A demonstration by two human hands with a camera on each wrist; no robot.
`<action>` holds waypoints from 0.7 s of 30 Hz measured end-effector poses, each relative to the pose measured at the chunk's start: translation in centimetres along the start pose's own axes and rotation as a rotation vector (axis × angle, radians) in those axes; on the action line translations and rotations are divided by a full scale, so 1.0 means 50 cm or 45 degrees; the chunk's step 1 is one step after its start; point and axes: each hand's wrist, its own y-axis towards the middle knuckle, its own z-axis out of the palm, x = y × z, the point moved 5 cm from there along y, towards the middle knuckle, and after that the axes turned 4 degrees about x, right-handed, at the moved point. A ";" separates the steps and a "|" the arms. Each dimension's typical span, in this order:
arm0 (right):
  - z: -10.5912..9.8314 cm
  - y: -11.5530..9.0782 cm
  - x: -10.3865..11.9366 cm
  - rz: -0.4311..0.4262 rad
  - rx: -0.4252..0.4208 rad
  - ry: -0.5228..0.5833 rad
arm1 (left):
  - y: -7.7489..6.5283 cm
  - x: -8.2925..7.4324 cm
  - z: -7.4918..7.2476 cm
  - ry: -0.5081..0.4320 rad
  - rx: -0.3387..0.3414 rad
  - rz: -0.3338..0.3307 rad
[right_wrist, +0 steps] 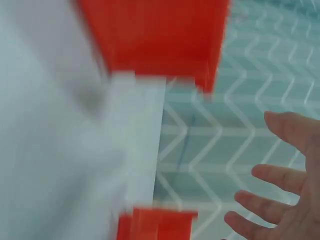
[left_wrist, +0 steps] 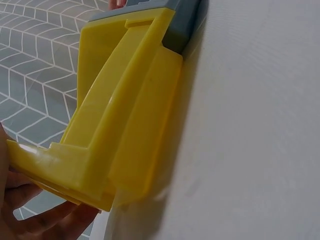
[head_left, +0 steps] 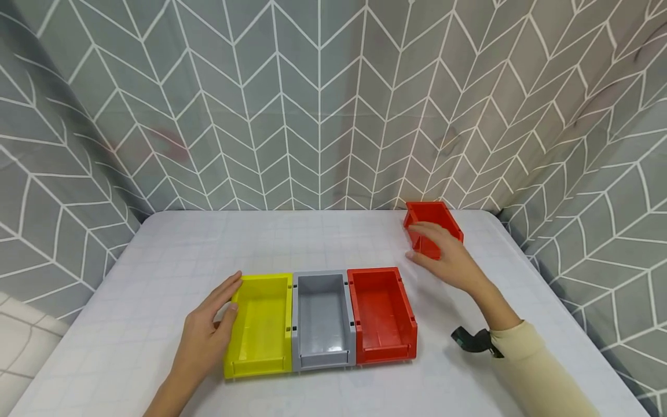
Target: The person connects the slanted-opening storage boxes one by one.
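Note:
Three bins stand side by side in a row on the table: a yellow bin (head_left: 263, 321), a grey bin (head_left: 323, 315) and a red bin (head_left: 380, 313). Against the yellow bin's left side lies my left hand (head_left: 205, 330), its fingers stretched along the rim and touching it. The left wrist view shows that hand's fingers (left_wrist: 75, 220) at one end of the yellow bin. A second red bin (head_left: 448, 223) stands apart at the far right. In front of it hovers my right hand (head_left: 443, 258), partly covering it. The right wrist view shows spread fingers (right_wrist: 275, 177) holding nothing.
The white table (head_left: 271, 240) ends at a patterned curtain (head_left: 318, 116) behind and at both sides. A black wrist device (head_left: 474, 340) sits at my right sleeve. White tiles (head_left: 26, 336) show at the left edge.

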 end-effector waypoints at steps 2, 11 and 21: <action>-0.027 0.011 -0.029 0.042 -0.049 -0.026 | 0.000 -0.001 -0.002 0.012 -0.002 0.001; -0.098 0.055 -0.121 0.199 -0.121 -0.151 | -0.001 -0.005 -0.004 0.036 0.019 -0.021; -0.108 0.082 -0.198 0.325 -0.055 -0.100 | -0.002 -0.001 -0.001 0.017 0.025 -0.025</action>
